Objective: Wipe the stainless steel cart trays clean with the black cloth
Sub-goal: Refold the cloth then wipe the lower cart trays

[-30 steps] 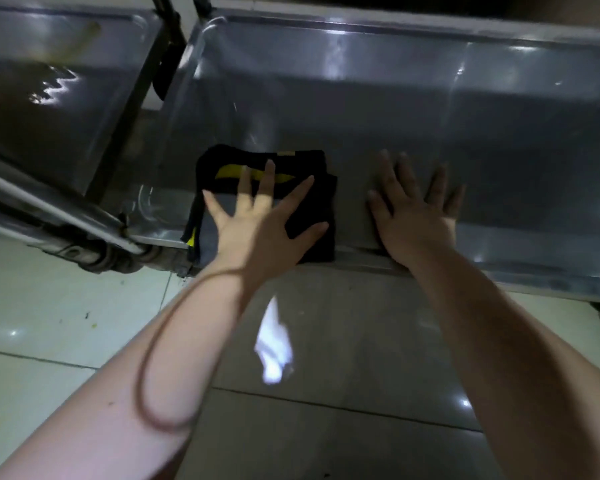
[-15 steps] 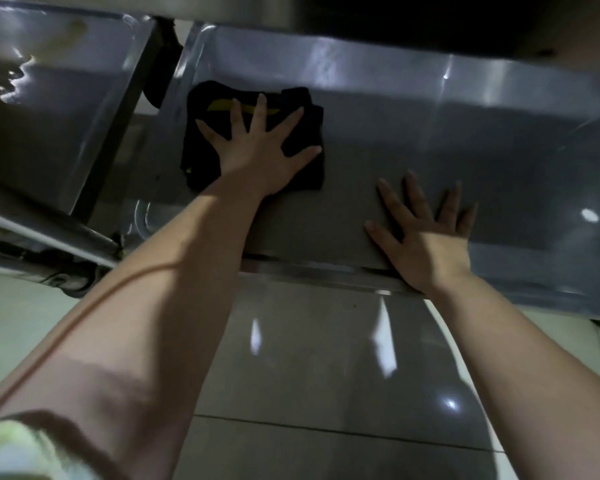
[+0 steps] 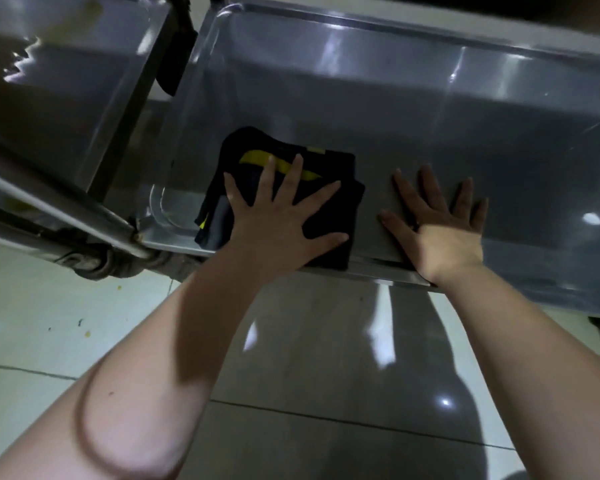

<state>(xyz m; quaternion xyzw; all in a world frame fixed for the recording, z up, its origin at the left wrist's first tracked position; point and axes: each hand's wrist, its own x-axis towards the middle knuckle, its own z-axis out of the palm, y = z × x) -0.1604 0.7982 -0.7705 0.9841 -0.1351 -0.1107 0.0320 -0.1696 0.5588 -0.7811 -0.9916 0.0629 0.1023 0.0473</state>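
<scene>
Two forearms, bare to the lower frame edge. Across left forearm, thin dark curved line, nature unclear. Bare left grip and right grip, five fingers each.

1. No readable text, numbers or brand anywhere.
2. Folded black cloth carries a curved yellow mark: a shape only, no letters.
3. Small pale tag on the cloth's far edge is too blurred to read.

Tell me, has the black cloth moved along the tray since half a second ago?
Yes. The black cloth, under the flat left hand, has come back from the far wall of the tray to its near rim, now overlapping that edge.
</scene>
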